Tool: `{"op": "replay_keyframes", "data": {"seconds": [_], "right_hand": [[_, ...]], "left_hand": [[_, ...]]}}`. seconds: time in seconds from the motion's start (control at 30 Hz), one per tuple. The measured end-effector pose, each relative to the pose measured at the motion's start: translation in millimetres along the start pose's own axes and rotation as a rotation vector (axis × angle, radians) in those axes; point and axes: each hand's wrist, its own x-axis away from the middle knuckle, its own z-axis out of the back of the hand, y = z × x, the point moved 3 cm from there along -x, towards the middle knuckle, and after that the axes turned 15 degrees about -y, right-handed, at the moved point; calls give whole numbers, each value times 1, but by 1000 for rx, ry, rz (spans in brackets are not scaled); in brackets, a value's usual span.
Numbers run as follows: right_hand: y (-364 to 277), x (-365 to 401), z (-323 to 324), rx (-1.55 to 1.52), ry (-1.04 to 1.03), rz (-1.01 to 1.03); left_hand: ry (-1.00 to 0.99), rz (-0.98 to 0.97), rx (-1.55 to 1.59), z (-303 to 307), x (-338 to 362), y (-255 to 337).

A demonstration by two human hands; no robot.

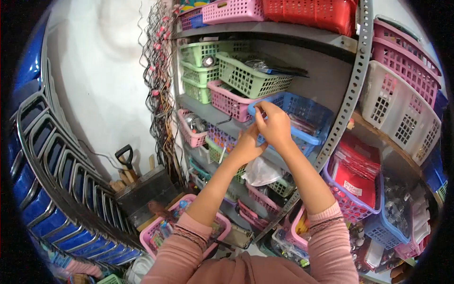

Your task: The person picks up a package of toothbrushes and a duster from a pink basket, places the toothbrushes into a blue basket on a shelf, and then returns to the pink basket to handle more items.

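Note:
Both of my hands are raised to a metal shelf full of plastic baskets. My right hand (273, 124) has its fingers pinched on the near rim of a blue basket (309, 116). My left hand (247, 144) is just below and to the left of it, fingers curled under the same basket's front corner; whether it grips anything is hidden. A pink basket (227, 101) stands next to the blue one on the left, with a green basket (246, 75) stacked on it. Pink sleeves cover my forearms.
More baskets fill the rack: red (312, 12) and pink on top, white (402, 109) at the right, a purple one with red packets (352, 187) lower right. A slotted steel upright (352, 90) runs diagonally. Blue stacked chairs (52, 189) line the left; a pink floor basket (163, 232) stands below.

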Motion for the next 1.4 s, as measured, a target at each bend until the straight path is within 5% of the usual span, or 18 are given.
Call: {"op": "replay_keyframes", "data": {"seconds": [0.03, 0.17, 0.5, 0.8, 0.83, 1.0, 1.13, 1.3, 1.4], "right_hand": [[-13, 10, -2, -86, -17, 7], [-40, 62, -37, -288, -92, 64], [-104, 225, -190, -658, -836, -155], [-109, 349, -259, -263, -1528, -391], [-110, 359, -261, -295, -1283, -314], [-107, 383, -269, -281, -1163, -243], [-103, 394, -276, -285, -1065, -236], [-102, 392, -274, -359, -1085, -235], [-104, 388, -270, -328, -1101, -220]], "left_hand": [[93, -141, 77, 9, 17, 3], [194, -192, 223, 24, 106, -5], [354, 409, 438, -41, 336, -104], [437, 808, 90, -100, 471, -135], [410, 930, 57, -105, 480, -137], [284, 1273, -30, -132, 508, -153], [185, 1324, -73, -132, 509, -151], [-172, 1469, -46, -134, 504, -172], [-67, 1442, 167, -147, 509, -185]]}}
